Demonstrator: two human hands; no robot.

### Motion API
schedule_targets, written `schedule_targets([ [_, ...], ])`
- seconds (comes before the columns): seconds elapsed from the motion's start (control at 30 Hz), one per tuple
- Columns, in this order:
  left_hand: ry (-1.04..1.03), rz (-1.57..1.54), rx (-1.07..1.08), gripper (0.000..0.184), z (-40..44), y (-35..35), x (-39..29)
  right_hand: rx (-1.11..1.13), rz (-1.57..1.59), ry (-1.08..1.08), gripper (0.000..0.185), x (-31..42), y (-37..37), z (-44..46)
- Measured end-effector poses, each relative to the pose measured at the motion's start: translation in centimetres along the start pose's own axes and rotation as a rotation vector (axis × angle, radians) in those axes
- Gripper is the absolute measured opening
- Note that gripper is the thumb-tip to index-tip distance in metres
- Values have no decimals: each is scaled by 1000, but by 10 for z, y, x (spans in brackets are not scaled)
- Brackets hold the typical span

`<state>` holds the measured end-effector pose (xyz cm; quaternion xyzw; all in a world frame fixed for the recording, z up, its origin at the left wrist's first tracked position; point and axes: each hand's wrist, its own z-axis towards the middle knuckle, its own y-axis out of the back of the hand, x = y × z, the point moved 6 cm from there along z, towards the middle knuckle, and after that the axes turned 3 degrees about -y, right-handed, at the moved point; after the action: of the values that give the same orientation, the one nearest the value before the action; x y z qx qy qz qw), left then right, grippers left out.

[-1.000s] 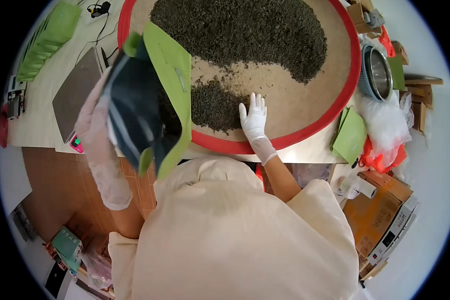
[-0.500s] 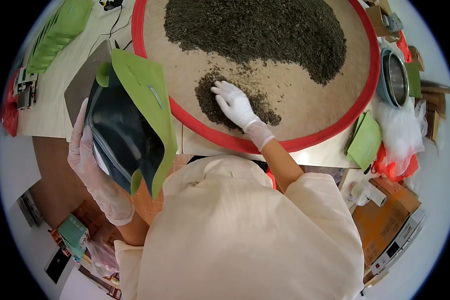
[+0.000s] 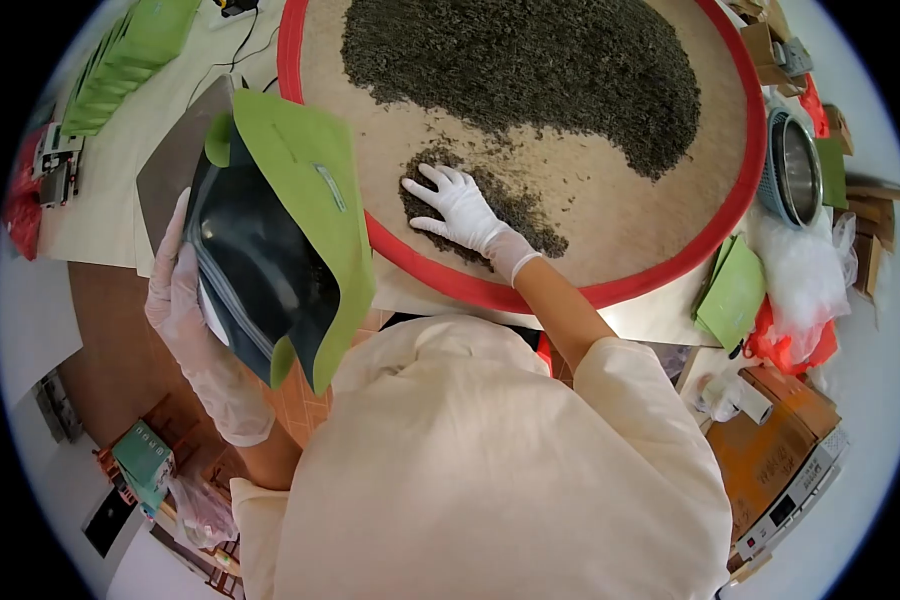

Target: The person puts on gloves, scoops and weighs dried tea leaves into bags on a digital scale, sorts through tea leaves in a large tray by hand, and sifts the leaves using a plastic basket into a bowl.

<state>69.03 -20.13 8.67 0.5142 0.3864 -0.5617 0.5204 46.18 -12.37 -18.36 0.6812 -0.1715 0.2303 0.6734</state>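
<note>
My gloved left hand [image 3: 177, 285] holds a green bag [image 3: 305, 160] from its left side. The bag's mouth is spread wide, showing a dark lining, and it tilts beside the rim of a round tray [image 3: 660, 262] with a red edge. My gloved right hand [image 3: 457, 212] lies with fingers spread on a small pile of dark dried leaves [image 3: 530, 222] in the tray. Farther back in the tray is a much larger heap of the same leaves [image 3: 520, 60]. Scattered bits lie between the two.
A grey laptop [image 3: 175, 150] lies behind the bag. Folded green bags [image 3: 130, 65] stand at the far left, and more green bags [image 3: 732, 292] lie right of the tray. Beyond are a metal bowl [image 3: 798, 168], clear plastic bags [image 3: 800, 265] and a cardboard box [image 3: 770, 450].
The bag has come away from over the tray to its left side, held by my left hand. My right hand has moved left onto the small pile, its fingers now spread.
</note>
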Motion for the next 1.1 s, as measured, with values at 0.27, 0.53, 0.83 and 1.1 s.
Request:
schedule_targets([
  [0.27,44,-38,-10,35,-5,-4,1,-187,44,-118,29,0,-1,-3],
  [0.53,-54,-20,23,35,-2,-18,-10,-661,552,-430,15,-23,31,-18],
  [0.83,39,69,106,34,9,-72,-5,-203,2000,-933,22,-21,93,-38],
  [1.1,193,240,146,35,3,-111,15,-370,1504,-496,27,89,256,-20],
])
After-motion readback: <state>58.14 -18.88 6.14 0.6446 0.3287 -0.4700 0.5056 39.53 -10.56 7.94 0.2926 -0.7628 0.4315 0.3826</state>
